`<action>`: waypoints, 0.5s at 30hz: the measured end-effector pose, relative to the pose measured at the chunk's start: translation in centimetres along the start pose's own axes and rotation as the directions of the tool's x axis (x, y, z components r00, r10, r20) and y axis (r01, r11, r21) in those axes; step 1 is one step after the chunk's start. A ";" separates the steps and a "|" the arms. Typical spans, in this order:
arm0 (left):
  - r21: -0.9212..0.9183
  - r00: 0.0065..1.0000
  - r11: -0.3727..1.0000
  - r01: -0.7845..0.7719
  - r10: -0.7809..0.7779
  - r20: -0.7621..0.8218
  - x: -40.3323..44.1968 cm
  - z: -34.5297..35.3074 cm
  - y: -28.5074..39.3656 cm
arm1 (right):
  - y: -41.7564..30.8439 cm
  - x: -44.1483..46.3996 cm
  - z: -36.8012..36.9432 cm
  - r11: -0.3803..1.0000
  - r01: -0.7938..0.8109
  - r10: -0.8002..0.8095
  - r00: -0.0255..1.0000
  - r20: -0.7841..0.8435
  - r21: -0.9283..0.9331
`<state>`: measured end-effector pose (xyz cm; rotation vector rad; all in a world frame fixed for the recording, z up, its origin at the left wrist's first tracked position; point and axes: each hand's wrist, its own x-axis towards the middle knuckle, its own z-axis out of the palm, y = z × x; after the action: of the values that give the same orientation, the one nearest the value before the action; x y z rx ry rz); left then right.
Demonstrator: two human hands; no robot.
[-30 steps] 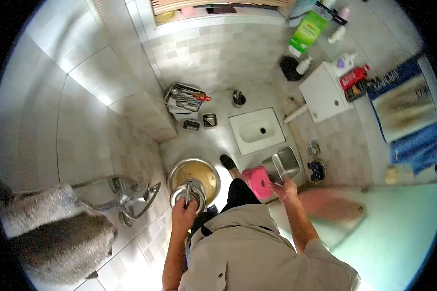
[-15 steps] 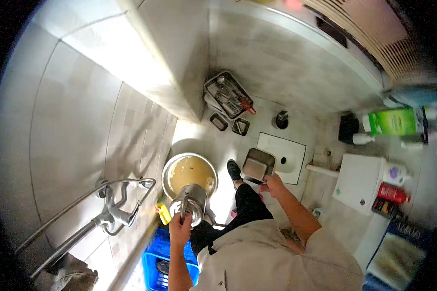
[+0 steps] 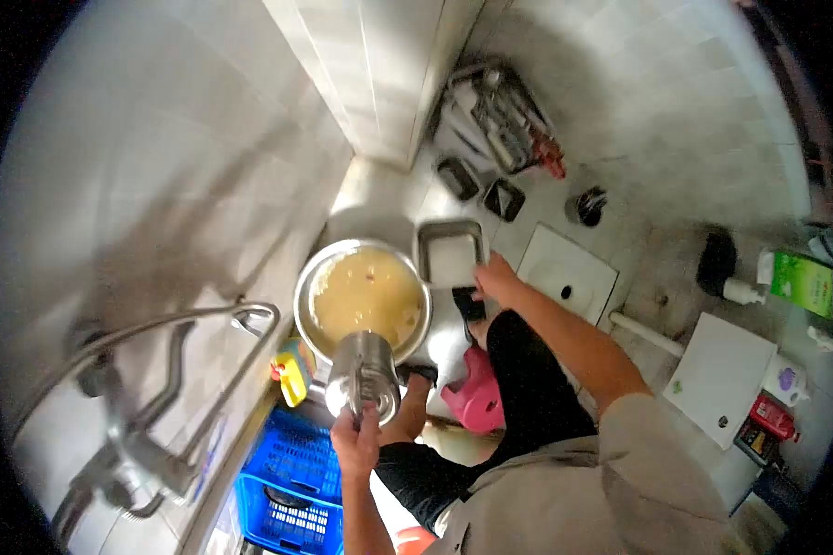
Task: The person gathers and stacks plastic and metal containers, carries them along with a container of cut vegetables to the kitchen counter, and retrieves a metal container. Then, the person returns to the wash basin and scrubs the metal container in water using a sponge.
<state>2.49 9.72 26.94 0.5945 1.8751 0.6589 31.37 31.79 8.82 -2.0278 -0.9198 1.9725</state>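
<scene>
Tiled wall fills the left side, shower tap with curved hose on it. Person in beige shirt, dark bottoms, seen from above.

Steel basin on floor, front of the person, yellowish liquid inside, small bits floating. Blue crate nearer the body, below basin in view. Utensil tray far side by the wall corner, metal utensils plus something red at one end. Squat toilet set in floor, right of basin. White cabinet farther right, bottles beside it. Pink stool near person's legs.

Metal pot at basin's near rim, partly overlapping it in view; can't tell if touching. Left hand grasps pot's handle, fingers closed around it.

Rectangular pan just right of basin, open face up, its edge against basin rim in view; contact unclear. Right hand clamps pan by its right edge, arm stretched out over the legs.

Two small trays on floor just this side of utensil tray, side by side. Dark cup holding slim items, near squat toilet. Yellow bottle between basin and crate.
</scene>
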 end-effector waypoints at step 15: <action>-0.422 0.995 0.906 -0.023 -0.021 -0.100 8.8 3.1 -11.7 | 2.7 12.7 5.9 0.918 -0.009 -0.094 0.966 0.239 0.396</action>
<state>0.99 7.53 12.22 0.2812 1.7471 1.0787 25.81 34.66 -4.01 -1.5486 -0.5389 2.2128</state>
